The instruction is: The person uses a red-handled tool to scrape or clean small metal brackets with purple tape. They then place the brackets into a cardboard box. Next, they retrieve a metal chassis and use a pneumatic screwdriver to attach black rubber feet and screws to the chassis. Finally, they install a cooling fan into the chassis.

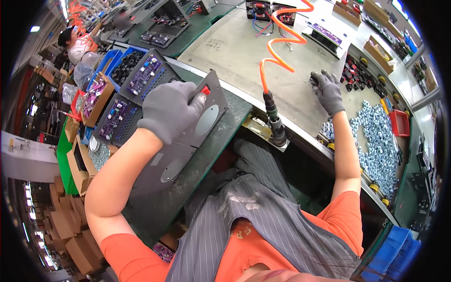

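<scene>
My left hand (171,108), in a grey glove, is closed at the upper edge of a dark grey metal panel (190,129). Its thumb and forefinger pinch around a small red rocker switch (206,90) that sits at the panel. Round cut-outs and small holes show in this panel, which stands on the green bench beside an open metal case (141,77) with purple circuit boards. Over the pale tabletop, my gloved right hand (326,94) has its fingers bent round a small black part (314,81), which is mostly hidden.
An orange coiled air hose (277,58) runs down to an upright driver (273,117) at the table edge. Blue-silver nuts (378,141) lie heaped at right, with black and red switches (354,75) beyond. A red tray (400,123) stands beside them. Another person (82,47) is far left.
</scene>
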The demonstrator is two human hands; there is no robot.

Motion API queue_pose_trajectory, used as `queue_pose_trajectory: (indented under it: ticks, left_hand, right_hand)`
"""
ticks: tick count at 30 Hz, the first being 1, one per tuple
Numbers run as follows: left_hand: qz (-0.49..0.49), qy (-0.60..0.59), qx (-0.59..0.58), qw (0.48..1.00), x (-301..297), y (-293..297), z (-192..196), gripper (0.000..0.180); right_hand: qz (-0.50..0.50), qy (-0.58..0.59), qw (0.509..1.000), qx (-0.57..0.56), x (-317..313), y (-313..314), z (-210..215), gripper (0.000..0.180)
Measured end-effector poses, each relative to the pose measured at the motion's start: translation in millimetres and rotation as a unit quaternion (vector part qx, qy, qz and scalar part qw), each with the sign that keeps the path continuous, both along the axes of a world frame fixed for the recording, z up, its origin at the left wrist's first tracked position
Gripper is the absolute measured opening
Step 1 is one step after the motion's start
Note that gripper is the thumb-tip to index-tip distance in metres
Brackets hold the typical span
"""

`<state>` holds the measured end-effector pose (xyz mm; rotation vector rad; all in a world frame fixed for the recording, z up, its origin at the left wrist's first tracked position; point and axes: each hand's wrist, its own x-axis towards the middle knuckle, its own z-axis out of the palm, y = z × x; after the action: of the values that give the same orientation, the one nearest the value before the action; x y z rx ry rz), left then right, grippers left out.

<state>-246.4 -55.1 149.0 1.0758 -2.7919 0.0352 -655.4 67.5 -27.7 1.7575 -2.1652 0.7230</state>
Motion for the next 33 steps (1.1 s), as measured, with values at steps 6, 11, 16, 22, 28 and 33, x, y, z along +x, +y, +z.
queue_pose_trajectory:
  ticks: [6,11,16,22,28,33]
  left_hand:
    - [0.026,-0.005,0.041,0.999,5,3,2,0.032]
    - [0.023,-0.028,0.126,0.991,5,3,17,0.035]
    - [-0.011,0.058,0.093,0.994,55,29,47,0.027]
    - [0.076,0.058,0.087,0.992,121,67,50,0.021]
    - [0.059,0.009,0.11,0.992,154,86,28,0.033]
    - [0.053,-0.002,0.038,0.998,156,87,8,0.037]
  right_hand:
    - [0.171,-0.587,0.751,-0.25,109,28,86,0.035]
    - [0.346,-0.65,0.658,-0.16,202,53,96,0.037]
    - [0.415,-0.55,0.72,-0.081,263,32,90,0.05]
    - [0.488,-0.38,0.783,-0.064,306,3,106,0.047]
    - [0.537,-0.082,0.823,-0.17,345,-26,105,0.04]
    - [0.543,-0.003,0.822,-0.174,361,-33,114,0.036]
